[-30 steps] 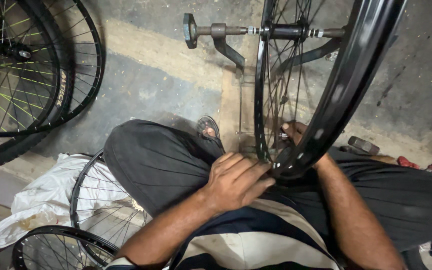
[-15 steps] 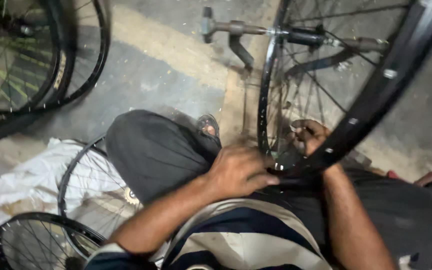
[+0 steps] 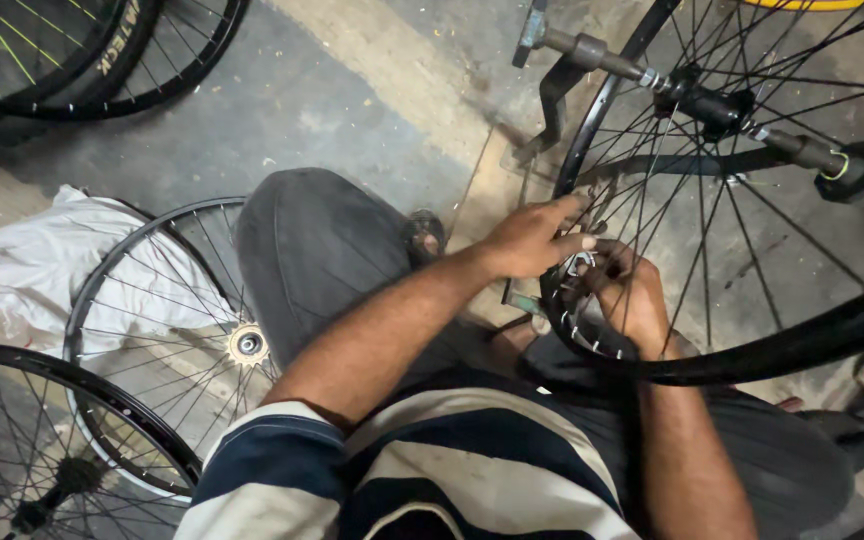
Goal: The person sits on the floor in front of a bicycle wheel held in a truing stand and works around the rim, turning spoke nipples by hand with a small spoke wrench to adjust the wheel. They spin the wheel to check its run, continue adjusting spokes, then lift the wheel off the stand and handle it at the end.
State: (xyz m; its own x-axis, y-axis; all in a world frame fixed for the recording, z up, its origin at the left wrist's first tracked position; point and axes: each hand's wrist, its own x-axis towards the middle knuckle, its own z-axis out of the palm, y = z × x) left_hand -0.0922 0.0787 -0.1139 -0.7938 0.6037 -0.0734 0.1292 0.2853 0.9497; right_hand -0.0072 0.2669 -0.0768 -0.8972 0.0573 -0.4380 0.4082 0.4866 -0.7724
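A black spoked bicycle wheel (image 3: 752, 350) stands upright in a metal stand (image 3: 592, 52), its hub (image 3: 714, 106) at upper right. My left hand (image 3: 532, 238) reaches across my raised knee (image 3: 322, 250). Its fingers are stretched out and rest on the lower left of the rim among the spokes. My right hand (image 3: 634, 296) sits just behind it inside the wheel. It is curled around a small shiny metal tool (image 3: 578, 266) at the rim. The tool is mostly hidden by my fingers.
A second wheel with a silver hub (image 3: 248, 345) lies on a white cloth (image 3: 22, 260) at the left. Another black wheel (image 3: 62, 450) lies at bottom left. More wheels (image 3: 102, 70) lean at top left. My sandalled foot (image 3: 424, 236) rests on the concrete floor.
The view has shifted right and closer to the wheel. My left hand has uncurled from a closed grip and its fingers now lie stretched along the rim. My right hand stays at the spokes.
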